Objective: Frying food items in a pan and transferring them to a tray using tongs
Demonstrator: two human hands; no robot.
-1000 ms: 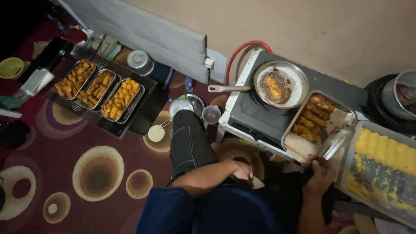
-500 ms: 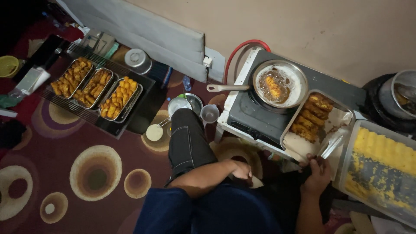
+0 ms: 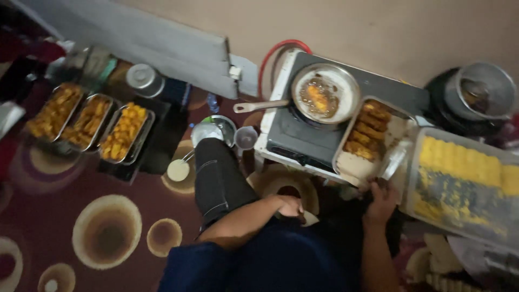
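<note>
L hand (image 3: 290,205): we rest it curled on our knee, fingers together.
R hand (image 3: 383,199): we touch rectangular metal tray of browned fried pieces (image 3: 351,165); grip prob. closed, blurred.

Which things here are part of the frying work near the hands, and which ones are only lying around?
Part of the work:
right hand
tongs at that hand
tray of fried pieces
frying pan on the stove
clear box of yellow pieces

Lying about:
left hand, resting on the lap
three filled trays
small cup
patterned carpet
</note>
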